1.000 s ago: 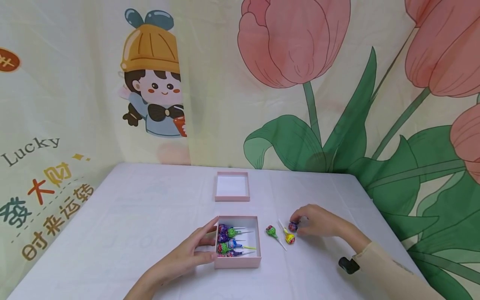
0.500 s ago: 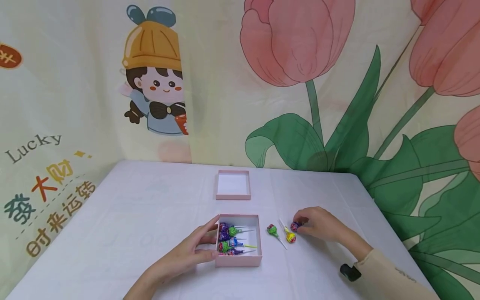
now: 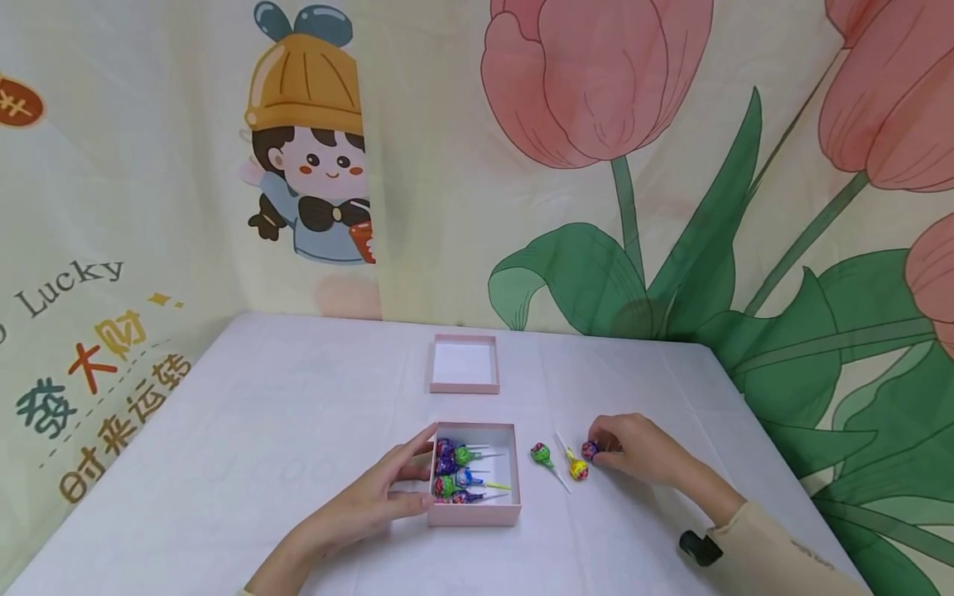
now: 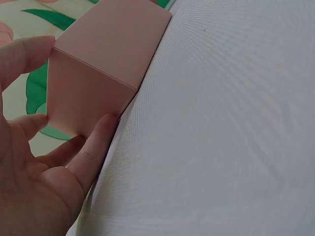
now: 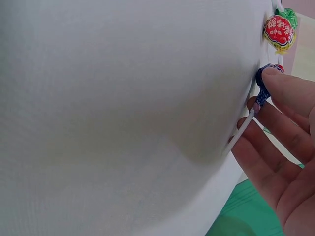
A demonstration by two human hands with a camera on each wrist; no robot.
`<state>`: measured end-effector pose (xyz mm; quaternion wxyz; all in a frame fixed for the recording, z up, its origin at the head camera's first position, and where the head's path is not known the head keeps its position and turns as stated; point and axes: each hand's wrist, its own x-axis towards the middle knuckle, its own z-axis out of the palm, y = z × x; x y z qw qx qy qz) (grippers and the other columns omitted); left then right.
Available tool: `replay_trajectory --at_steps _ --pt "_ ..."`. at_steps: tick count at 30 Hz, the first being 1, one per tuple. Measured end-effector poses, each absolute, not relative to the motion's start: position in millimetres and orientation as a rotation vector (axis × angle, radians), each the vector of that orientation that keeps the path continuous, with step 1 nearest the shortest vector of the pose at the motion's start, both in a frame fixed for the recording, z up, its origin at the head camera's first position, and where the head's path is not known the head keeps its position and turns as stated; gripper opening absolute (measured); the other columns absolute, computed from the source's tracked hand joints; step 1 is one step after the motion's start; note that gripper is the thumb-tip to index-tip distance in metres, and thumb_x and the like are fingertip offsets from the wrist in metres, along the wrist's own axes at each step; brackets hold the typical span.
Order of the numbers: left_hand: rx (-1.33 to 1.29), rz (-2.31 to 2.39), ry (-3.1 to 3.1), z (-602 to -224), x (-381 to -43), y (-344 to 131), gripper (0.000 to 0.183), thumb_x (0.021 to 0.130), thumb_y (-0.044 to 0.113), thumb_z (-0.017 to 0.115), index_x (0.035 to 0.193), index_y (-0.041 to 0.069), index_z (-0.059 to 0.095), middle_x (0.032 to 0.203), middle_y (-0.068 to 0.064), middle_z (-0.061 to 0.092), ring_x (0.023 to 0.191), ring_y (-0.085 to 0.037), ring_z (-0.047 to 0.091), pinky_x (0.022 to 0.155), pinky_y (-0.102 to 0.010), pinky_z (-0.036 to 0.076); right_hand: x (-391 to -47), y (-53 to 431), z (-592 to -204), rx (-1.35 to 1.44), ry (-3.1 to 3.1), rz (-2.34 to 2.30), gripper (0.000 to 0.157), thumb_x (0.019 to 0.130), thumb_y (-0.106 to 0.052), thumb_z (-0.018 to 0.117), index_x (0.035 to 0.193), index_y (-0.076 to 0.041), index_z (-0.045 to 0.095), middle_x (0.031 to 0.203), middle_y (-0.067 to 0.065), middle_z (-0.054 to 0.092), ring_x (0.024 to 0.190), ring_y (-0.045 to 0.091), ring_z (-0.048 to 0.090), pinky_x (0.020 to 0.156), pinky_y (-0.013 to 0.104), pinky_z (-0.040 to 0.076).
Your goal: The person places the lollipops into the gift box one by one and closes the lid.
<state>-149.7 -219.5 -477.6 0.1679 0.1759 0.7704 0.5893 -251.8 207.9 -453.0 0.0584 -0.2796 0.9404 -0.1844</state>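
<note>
My left hand (image 3: 376,488) holds the left side of a square pink box (image 3: 474,516), its thumb at the near corner and its fingers along the side wall. Inside, several wrapped lollipops (image 3: 466,479) lie with their heads to the left and sticks to the right. To the right of the box, my right hand (image 3: 641,447) pinches a dark blue-purple lollipop (image 5: 261,92) by its head between thumb and fingers. Its white stick (image 5: 240,132) slants down along the fingers, close over the tablecloth. A green lollipop (image 3: 541,454) and a yellow one (image 3: 577,469) lie between box and right hand.
Behind the box sits a shallow pink lid (image 3: 464,387), its white inside facing up. A white cloth (image 3: 298,389) covers the table. A printed curtain with tulips (image 3: 596,83) hangs along the table's back edge.
My right hand has shifted slightly right with the dark lollipop, away from the yellow one. The left hand stays at the box. The head view has tilted a little.
</note>
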Motion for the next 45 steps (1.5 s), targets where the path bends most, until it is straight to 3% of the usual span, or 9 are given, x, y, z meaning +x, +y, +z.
replay_trajectory --at_steps 8,16,33,45 --pt "0.492 1.673 2.195 -475 -151 -219 0.088 0.102 0.024 0.072 0.171 0.037 0.019 0.173 -0.016 0.026 0.146 -0.037 0.044 0.103 -0.021 0.047 -251 209 -453 -0.803 2.851 -0.591 0.023 0.09 -0.015 0.087 0.11 -0.017 0.075 0.088 -0.014 0.068 0.08 0.005 0.059 0.073 0.022 0.055" --pt "0.484 1.664 2.196 -476 -151 -219 0.088 0.102 0.025 0.072 0.171 0.037 0.019 0.173 -0.015 0.026 0.145 -0.036 0.044 0.103 -0.02 0.046 -248 197 -442 -0.848 2.869 -0.638 0.02 0.09 -0.013 0.086 0.107 -0.018 0.077 0.088 -0.014 0.069 0.08 0.006 0.06 0.071 0.022 0.055" --pt "0.497 1.667 2.201 -478 -152 -220 0.089 0.102 0.025 0.072 0.171 0.035 0.018 0.173 -0.016 0.026 0.145 -0.036 0.045 0.103 -0.022 0.047 -237 128 -393 -1.087 2.751 -0.897 0.023 0.094 -0.016 0.084 0.116 -0.015 0.076 0.094 -0.013 0.073 0.085 0.005 0.066 0.078 0.024 0.059" --pt "0.499 1.672 2.201 -481 -152 -219 0.089 0.102 0.023 0.072 0.171 0.034 0.018 0.172 -0.019 0.025 0.144 -0.038 0.046 0.103 -0.024 0.048 -229 77 -388 -1.147 2.628 -0.973 0.022 0.096 -0.014 0.082 0.116 -0.016 0.074 0.094 -0.01 0.073 0.086 0.007 0.066 0.077 0.021 0.059"
